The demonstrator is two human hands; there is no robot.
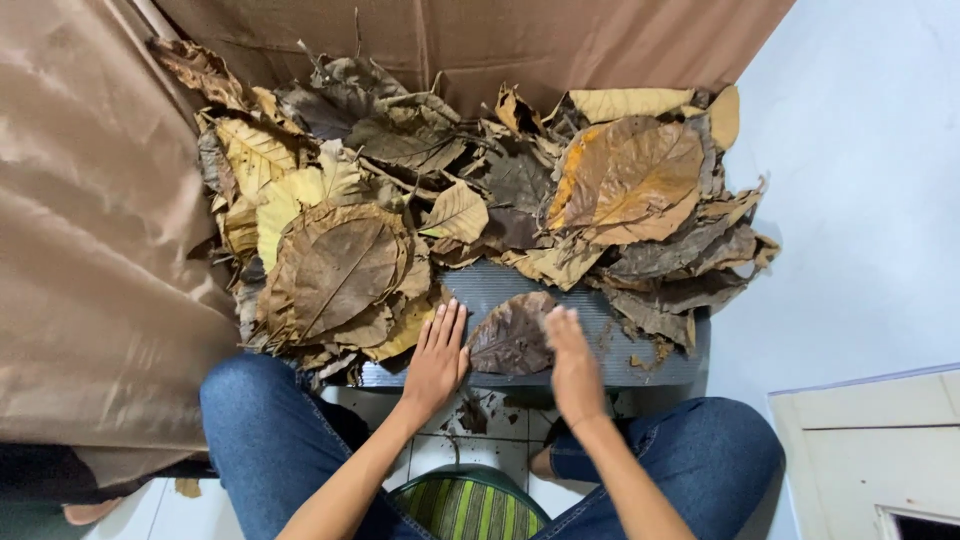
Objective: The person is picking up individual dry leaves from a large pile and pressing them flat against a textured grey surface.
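Note:
A dark brown dried leaf lies flat on a grey ribbed mat right in front of me. My left hand rests flat with its fingers together on the mat, touching the leaf's left edge. My right hand lies palm down at the leaf's right edge, slightly blurred. Neither hand holds anything. Behind the hands spreads a large pile of dried leaves, with a big round brown leaf at the left and a big orange-brown leaf at the right.
Brown cloth hangs along the left and back. A pale wall stands at the right, with a cream door panel at the lower right. My knees in blue jeans flank a green striped seat on white floor tiles.

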